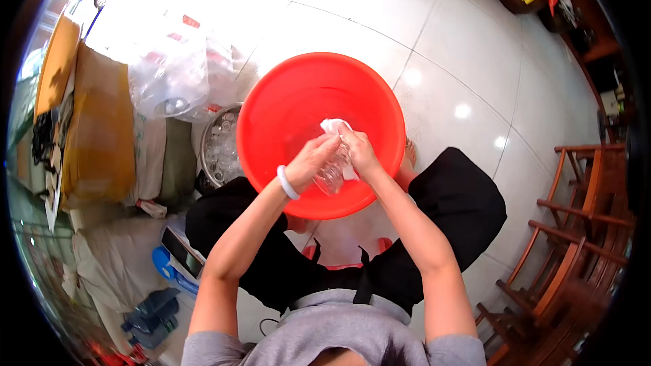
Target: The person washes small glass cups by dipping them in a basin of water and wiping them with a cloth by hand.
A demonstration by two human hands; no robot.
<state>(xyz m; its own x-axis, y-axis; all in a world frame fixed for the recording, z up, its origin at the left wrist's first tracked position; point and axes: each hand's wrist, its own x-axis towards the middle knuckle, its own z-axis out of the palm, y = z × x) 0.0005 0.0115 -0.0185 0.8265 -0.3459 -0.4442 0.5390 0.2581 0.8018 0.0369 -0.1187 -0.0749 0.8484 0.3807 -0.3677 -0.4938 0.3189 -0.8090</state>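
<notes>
Carefully, the left hand (308,161) is gripping a clear, probably slippery, fragile vessel (331,177) sideways; the right hand (361,152) is clasping white cloth (334,125).

Bright scene here, strongest light upper left, washing out floor (352,0) beyond grip (342,141); glare spots on tiles right of grip, fisheye curving edges, corners black, clear object (333,169) in grip slightly blurred.

Spreads out as glossy white tile floor (468,47); bears 1 round red plastic basin (271,115), 1 round steel bowl (204,156) just beside, and brown wooden furniture (583,213).
</notes>
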